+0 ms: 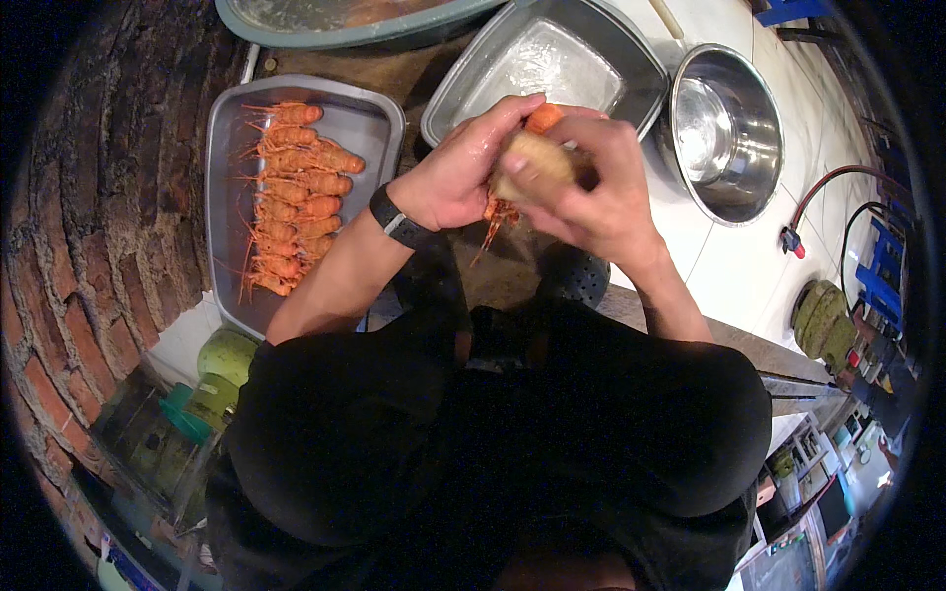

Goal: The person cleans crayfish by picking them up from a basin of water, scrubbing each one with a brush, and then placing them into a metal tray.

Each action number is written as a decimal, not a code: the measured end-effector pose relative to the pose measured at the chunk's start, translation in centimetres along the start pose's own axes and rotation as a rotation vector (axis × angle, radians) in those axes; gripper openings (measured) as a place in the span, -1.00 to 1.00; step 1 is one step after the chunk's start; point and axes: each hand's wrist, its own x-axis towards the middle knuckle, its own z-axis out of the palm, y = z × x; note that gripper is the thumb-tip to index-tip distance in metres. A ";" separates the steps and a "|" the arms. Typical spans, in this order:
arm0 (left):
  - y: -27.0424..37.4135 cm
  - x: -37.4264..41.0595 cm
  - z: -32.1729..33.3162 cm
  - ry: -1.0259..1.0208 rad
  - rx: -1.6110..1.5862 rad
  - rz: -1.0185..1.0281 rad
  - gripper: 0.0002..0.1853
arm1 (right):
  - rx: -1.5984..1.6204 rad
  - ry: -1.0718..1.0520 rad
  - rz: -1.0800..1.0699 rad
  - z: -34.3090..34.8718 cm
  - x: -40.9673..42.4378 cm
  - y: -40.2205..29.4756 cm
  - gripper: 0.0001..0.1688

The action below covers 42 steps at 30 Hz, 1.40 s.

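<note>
My left hand (pixel 467 166), with a dark band at the wrist, is closed around an orange lobster (pixel 544 117). The shellfish's rounded end shows above my fingers, and its thin legs or feelers hang below the palm. Pressed over its middle is a tan, block-shaped scrubber (pixel 543 164), blurred, in the grip of my right hand (pixel 602 199). Both hands meet in front of my chest, just this side of a grey basin (pixel 451 96) with a wet, shiny bottom. To the left, a grey tray (pixel 362 111) bears several orange lobsters (pixel 284 192) lined up in rows, feelers towards the wall.
A round steel bowl (pixel 765 111) stands on white floor tiles (pixel 728 258) at the right. A large grey-green tub (pixel 332 37) cuts across the top edge. Brick wall (pixel 111 185) runs along the left, above green gas cylinders (pixel 214 380). A hose (pixel 805 196) lies at the far right.
</note>
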 end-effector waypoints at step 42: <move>-0.3 -2.3 3.2 0.029 0.513 0.332 -0.63 | 0.005 0.230 0.447 -1.4 0.9 -2.1 -0.46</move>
